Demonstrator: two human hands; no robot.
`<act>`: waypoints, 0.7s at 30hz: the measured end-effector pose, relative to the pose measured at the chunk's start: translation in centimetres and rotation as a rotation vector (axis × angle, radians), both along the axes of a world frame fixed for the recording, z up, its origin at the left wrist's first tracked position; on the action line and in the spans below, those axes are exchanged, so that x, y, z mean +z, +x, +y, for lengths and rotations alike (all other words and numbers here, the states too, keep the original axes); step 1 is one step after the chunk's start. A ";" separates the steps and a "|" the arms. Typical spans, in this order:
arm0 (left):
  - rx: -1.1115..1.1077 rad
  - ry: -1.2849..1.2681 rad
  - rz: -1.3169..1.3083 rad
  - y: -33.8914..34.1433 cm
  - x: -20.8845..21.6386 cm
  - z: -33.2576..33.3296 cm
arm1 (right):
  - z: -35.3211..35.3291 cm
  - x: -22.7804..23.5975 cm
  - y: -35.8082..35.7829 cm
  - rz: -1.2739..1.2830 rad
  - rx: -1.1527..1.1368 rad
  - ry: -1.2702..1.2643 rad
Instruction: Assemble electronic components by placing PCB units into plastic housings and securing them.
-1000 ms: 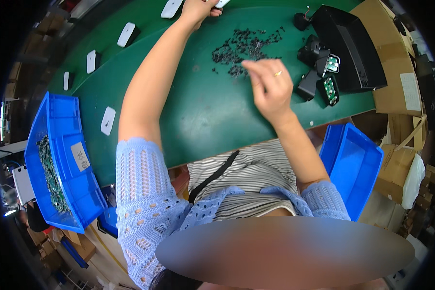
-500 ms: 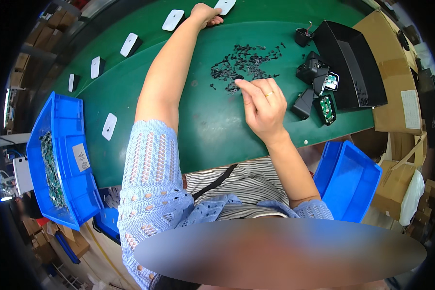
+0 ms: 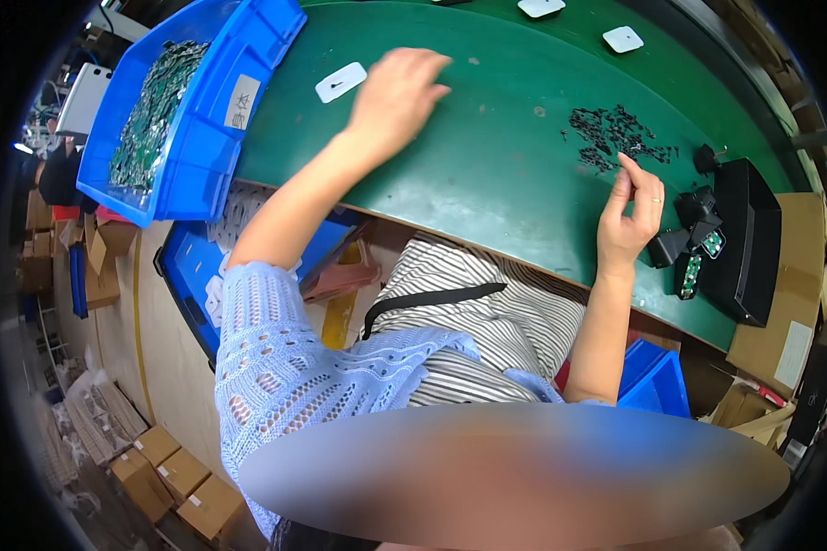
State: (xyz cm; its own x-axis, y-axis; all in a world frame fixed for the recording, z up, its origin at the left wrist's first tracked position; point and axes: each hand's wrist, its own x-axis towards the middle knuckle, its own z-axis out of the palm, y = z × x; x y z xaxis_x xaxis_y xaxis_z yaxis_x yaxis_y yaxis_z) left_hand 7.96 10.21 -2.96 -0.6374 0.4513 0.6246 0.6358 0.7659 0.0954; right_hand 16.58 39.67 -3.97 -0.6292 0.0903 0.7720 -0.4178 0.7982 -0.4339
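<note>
My left hand hovers over the left part of the green table, fingers stretched out and thumb apart, holding nothing I can see. Just left of it lies a white rounded plate with a small black mark or part at its centre. My right hand has thumb and forefinger pinched together; whatever is between them is too small to make out. Beyond its fingertips spreads a loose pile of small black screw-like pieces. To its right are black plastic housings and a green circuit board in a black shell.
A blue bin of circuit boards stands at the left. Along the far side sit white-topped pieces. On the right are a long black box, cardboard and a lower blue bin. Below left is a blue tray.
The view has swung to the left. My left hand has come back from a white-topped piece at the far side to near the loose white plate. My right hand stays pinched near the pile.
</note>
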 end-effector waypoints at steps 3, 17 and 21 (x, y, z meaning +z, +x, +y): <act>0.316 -0.102 0.036 0.8 -1.4 -7.2 | -0.5 -0.4 -0.3 0.012 0.042 -0.039; -0.173 0.461 -0.739 4.5 1.5 -2.6 | 3.2 0.1 5.1 -0.011 -0.112 -0.497; -0.290 -0.105 -0.412 2.3 0.5 -0.3 | 8.7 0.8 7.3 -0.105 -0.425 -0.232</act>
State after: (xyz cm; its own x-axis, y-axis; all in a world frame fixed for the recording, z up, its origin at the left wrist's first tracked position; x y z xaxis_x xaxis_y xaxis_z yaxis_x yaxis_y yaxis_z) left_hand 10.26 9.95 -2.48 -0.6604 0.6929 0.2895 0.7493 0.5825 0.3150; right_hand 23.87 48.35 -3.22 -0.5729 0.5174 0.6357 -0.0209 0.7661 -0.6423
